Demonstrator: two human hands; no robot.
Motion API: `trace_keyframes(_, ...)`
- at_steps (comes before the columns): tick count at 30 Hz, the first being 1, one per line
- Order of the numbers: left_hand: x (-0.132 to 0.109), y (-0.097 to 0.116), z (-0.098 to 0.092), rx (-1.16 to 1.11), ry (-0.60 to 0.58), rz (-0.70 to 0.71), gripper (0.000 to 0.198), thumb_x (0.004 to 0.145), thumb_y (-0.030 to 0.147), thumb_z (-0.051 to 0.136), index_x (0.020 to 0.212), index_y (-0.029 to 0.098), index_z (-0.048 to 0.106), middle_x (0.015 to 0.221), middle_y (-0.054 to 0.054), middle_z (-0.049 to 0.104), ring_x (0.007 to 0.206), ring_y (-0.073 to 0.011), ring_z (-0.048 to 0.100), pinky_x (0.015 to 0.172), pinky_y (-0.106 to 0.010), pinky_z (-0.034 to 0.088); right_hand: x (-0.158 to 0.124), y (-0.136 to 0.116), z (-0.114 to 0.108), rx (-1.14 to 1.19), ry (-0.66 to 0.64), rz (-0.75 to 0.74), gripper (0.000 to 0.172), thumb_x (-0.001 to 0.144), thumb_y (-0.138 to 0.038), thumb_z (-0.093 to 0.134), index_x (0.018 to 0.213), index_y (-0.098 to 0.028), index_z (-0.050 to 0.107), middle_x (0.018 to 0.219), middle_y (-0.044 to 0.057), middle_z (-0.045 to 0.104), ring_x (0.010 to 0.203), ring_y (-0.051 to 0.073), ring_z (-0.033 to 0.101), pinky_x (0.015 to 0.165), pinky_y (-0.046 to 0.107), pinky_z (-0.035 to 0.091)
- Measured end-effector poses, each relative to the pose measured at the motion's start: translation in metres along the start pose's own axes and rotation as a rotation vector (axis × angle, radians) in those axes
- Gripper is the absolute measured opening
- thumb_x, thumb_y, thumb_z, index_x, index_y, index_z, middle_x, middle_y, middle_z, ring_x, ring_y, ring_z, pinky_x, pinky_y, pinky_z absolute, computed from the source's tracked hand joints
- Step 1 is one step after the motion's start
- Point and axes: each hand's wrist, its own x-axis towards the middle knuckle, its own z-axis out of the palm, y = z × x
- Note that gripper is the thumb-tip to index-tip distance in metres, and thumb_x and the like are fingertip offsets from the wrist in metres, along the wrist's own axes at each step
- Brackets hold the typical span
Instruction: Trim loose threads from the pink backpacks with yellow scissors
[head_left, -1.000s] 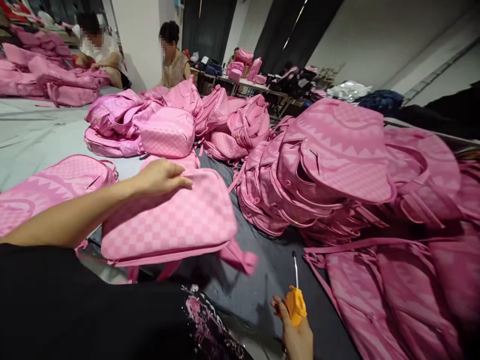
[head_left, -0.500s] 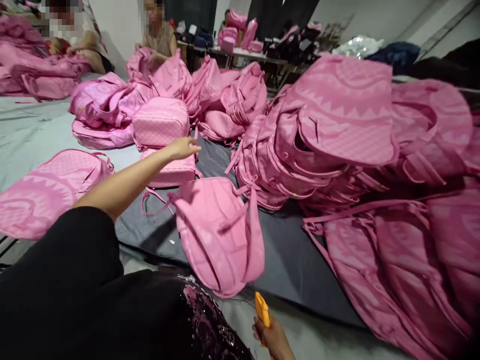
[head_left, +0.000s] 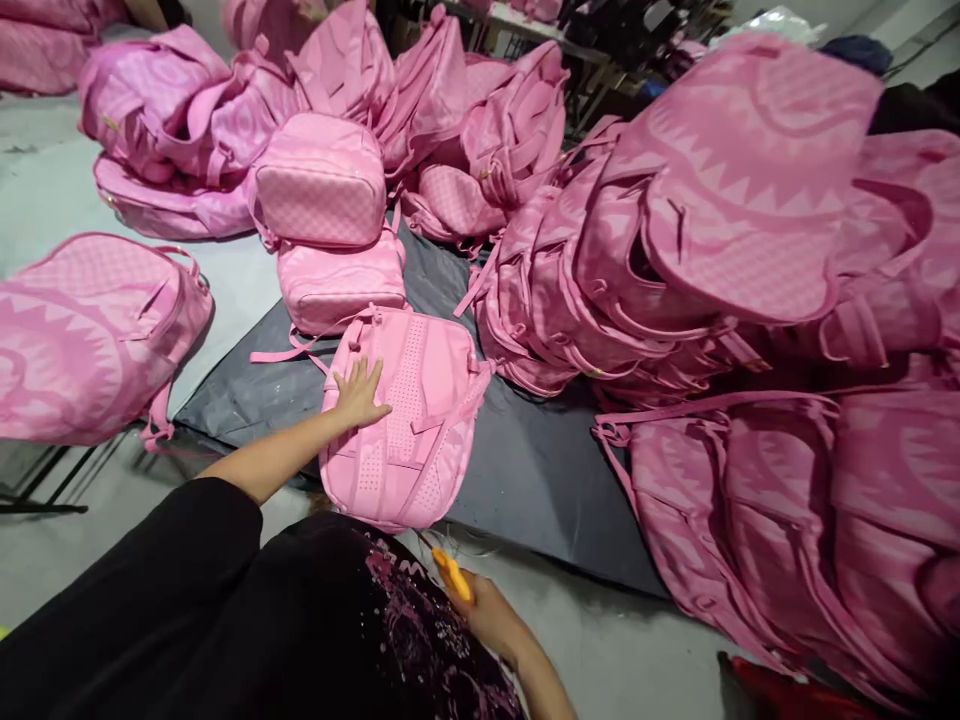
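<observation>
A pink backpack [head_left: 405,390] lies on the dark grey sheet in front of me, its perforated back panel and shoulder straps facing up. My left hand [head_left: 361,396] rests on its left side with the fingers spread. Below the near edge of that backpack, my right hand [head_left: 484,608] is closed around a yellow-handled tool [head_left: 452,575], perhaps thread snips; a thin dark tip points toward the bag. Two pink bags, an upper one [head_left: 321,180] and a lower one [head_left: 349,280], are stacked just beyond the backpack.
A tall pile of pink backpacks [head_left: 720,190] stands to the right, and several more backpacks [head_left: 750,520] lean at the near right. Another backpack [head_left: 97,340] lies at the left edge. Dark grey sheeting [head_left: 547,490] covers the work surface. More pink bags [head_left: 420,90] are heaped behind.
My left hand has come down and nearer, from above the stacked bags onto the backpack. The backpack now lies flatter, with its straps shifted. My right hand has moved left with the yellow-handled tool.
</observation>
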Motion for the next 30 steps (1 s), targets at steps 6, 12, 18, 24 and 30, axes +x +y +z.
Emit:
trace_keyframes(6,-0.064,0.036,0.020,-0.026,0.105,0.028,0.103,0.083,0.049,0.067,0.160,0.016,0.007,0.164,-0.025,-0.012,0.153,-0.0404,-0.007,0.119,-0.063,0.001,-0.027,-0.032,-0.086,-0.048,0.088,0.050,0.070,0.087,-0.075,0.036,0.120,-0.016,0.054,0.064,0.001,0.062,0.052,0.018,0.059,0.050,0.027,0.043)
trace_keyframes(12,-0.121,0.045,0.050,-0.038,-0.054,-0.088,0.115,0.074,0.046,0.079,0.160,0.012,0.010,0.163,-0.029,-0.006,0.152,-0.0416,-0.007,0.120,-0.063,0.006,-0.016,-0.107,-0.105,-0.258,0.195,-0.091,0.058,0.090,-0.070,0.034,0.111,-0.020,0.055,0.076,0.004,0.067,0.064,0.020,0.065,0.060,0.030,0.049)
trace_keyframes(18,-0.150,0.006,0.047,-0.207,0.115,-0.323,0.081,0.085,0.010,0.059,0.157,0.008,0.022,0.163,-0.028,0.011,0.153,-0.0383,0.011,0.122,-0.055,0.020,-0.010,-0.130,-0.139,-0.149,0.241,-0.282,0.061,0.087,-0.071,0.037,0.112,-0.018,0.054,0.086,0.008,0.069,0.075,0.022,0.070,0.070,0.033,0.055)
trace_keyframes(24,-0.175,-0.014,0.033,-1.143,0.175,-0.264,0.054,0.094,0.050,0.050,0.131,0.011,0.060,0.131,-0.020,0.064,0.123,-0.0308,0.062,0.104,-0.046,0.050,0.045,-0.196,-0.127,-0.393,0.087,-0.462,0.064,0.095,-0.066,0.030,0.128,-0.015,0.052,0.077,0.005,0.067,0.061,0.018,0.066,0.059,0.028,0.051)
trace_keyframes(30,-0.154,-0.037,0.031,-1.753,-0.088,-0.652,0.069,0.099,0.060,0.024,0.089,0.008,0.068,0.075,-0.018,0.073,0.060,-0.0170,0.068,0.058,-0.025,0.057,0.084,-0.254,-0.100,-0.816,0.216,-0.504,0.050,0.100,-0.050,0.039,0.118,-0.010,0.064,0.094,0.015,0.072,0.092,0.024,0.068,0.083,0.032,0.051)
